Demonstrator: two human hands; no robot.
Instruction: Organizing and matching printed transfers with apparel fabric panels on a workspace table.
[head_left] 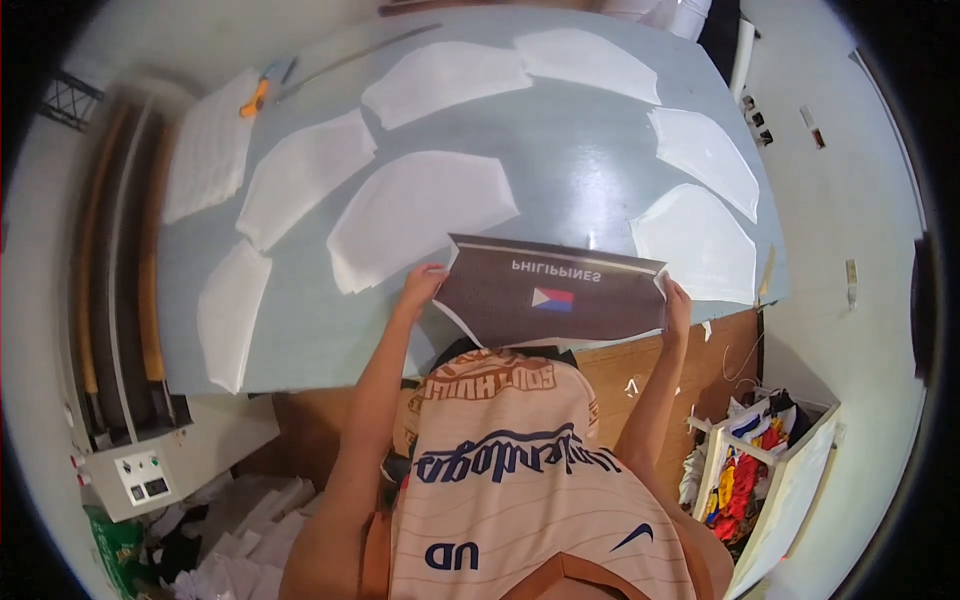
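A dark, sleeve-shaped fabric panel (500, 300) with pale edges is stretched between my two hands at the table's near edge. It bears white lettering and a small red, white and blue flag, upside down from where I stand. My left hand (425, 285) pinches its left end and my right hand (678, 308) grips its right end. Beyond my left hand lies a large white cut piece (425, 210) on the blue-grey table (580, 185). Closest to my right hand is another white cut piece (697, 245).
More white pieces (445, 82) are spread in an arc, beside a white stack (210, 160) with an orange-handled tool (256, 98). A long thin ruler-like strip (360, 62) lies behind. A roller machine (125, 260) flanks the left. A bin (790, 470) of colourful scraps stands right; white sheets (245, 540) heap lower left.
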